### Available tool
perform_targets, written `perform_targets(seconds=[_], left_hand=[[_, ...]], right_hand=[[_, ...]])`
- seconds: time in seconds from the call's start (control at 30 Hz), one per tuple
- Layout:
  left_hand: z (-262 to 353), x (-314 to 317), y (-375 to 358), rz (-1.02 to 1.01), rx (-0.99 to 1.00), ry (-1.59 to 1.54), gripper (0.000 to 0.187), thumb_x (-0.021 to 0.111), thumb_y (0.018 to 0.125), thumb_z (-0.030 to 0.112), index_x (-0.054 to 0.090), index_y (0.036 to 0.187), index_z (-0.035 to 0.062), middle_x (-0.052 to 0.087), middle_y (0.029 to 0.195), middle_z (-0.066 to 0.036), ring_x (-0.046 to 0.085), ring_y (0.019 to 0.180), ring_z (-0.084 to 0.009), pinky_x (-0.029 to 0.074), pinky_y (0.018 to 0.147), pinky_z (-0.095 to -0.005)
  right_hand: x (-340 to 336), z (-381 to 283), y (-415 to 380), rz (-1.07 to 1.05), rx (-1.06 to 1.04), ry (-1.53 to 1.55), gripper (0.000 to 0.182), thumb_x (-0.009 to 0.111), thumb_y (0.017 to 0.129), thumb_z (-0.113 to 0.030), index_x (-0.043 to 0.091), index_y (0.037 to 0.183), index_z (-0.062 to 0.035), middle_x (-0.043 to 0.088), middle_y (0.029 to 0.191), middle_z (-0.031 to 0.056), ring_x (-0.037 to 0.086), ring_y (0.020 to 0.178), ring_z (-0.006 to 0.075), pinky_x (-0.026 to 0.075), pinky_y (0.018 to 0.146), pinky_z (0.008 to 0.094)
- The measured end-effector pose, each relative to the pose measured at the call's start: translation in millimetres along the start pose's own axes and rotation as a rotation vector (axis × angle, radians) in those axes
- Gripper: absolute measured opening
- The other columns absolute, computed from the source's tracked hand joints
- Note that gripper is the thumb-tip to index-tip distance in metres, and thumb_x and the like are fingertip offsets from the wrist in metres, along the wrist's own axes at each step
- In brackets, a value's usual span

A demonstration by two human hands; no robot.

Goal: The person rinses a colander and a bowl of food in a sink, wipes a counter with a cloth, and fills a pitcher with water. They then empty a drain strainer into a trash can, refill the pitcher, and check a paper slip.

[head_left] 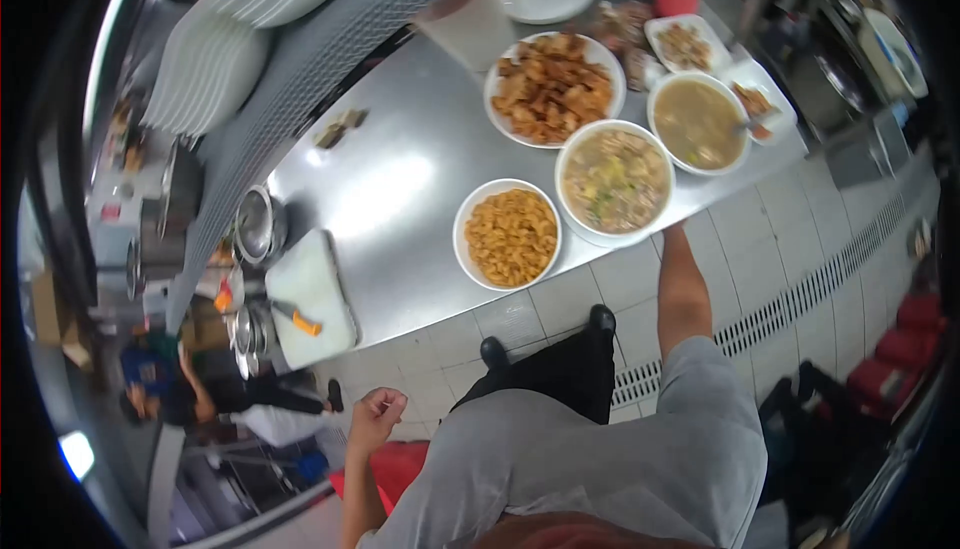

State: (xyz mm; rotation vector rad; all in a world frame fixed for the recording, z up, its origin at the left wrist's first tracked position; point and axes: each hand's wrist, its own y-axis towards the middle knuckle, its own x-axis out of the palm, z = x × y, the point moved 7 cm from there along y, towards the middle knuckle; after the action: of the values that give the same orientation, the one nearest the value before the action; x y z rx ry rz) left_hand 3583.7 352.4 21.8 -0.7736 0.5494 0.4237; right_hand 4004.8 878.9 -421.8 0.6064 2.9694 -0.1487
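My left hand (pixel 378 417) is raised beside my body, away from the table, with its fingers curled in and nothing visible in them. My right arm (pixel 684 284) reaches to the table's front edge. Its hand is hidden at the rim of a white bowl (pixel 615 179) of soupy food with meat and pale green pieces, so I cannot see its grip. To the left stands a white bowl of orange-yellow pasta-like pieces (pixel 512 237). On the right is a bowl of brownish soup (pixel 700 124) with a utensil in it. Behind them sits a plate of browned fried pieces (pixel 555 87).
A cutting board (pixel 312 294) with an orange-handled knife (pixel 300 320) lies at the table's left end, near metal bowls (pixel 258 224). Stacked white plates (pixel 205 69) sit on a shelf above. Another person (pixel 190 389) is at far left. A floor drain (pixel 780 319) runs at right.
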Motion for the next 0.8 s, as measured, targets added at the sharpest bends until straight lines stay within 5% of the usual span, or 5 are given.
perform_targets(seconds=[0.37,0.57,0.67,0.8], left_hand=[[11,7,-15,0.091,-0.095,0.067,0.022,0.069,0.092,0.023,0.068,0.091,0.0002,0.064,0.074,-0.007,0.059,0.061,-0.0104,0.048,0.057,-0.0269],[-2,-1,-24,0.124,0.022,0.064,0.02,0.068,0.093,0.02,0.067,0.092,0.0005,0.061,0.075,0.0,0.055,0.066,-0.0073,0.046,0.059,-0.024],[-11,-8,-30,0.153,-0.043,0.048,0.025,0.069,0.091,0.026,0.068,0.092,0.001,0.067,0.078,-0.009,0.062,0.071,-0.017,0.05,0.067,-0.0314],[-24,-9,-38,0.165,-0.072,0.013,0.026,0.07,0.091,0.027,0.069,0.092,0.0009,0.068,0.079,-0.009,0.063,0.071,-0.0178,0.05,0.066,-0.0315]], right_hand=[[28,6,31,-0.145,0.234,0.167,0.037,0.058,0.094,-0.024,0.061,0.12,0.002,0.066,0.118,0.0183,0.068,0.099,0.0316,0.057,0.082,0.0425],[39,6,37,-0.196,0.339,0.228,0.037,0.058,0.094,-0.023,0.061,0.121,0.0018,0.065,0.119,0.0177,0.068,0.1,0.0316,0.058,0.083,0.0431],[40,8,38,-0.194,0.382,0.253,0.037,0.058,0.094,-0.023,0.06,0.122,0.0018,0.065,0.119,0.0174,0.068,0.1,0.0316,0.058,0.083,0.0434],[35,8,36,-0.191,0.424,0.29,0.037,0.058,0.094,-0.022,0.059,0.122,0.0017,0.064,0.12,0.0171,0.067,0.101,0.0316,0.058,0.084,0.0437]])
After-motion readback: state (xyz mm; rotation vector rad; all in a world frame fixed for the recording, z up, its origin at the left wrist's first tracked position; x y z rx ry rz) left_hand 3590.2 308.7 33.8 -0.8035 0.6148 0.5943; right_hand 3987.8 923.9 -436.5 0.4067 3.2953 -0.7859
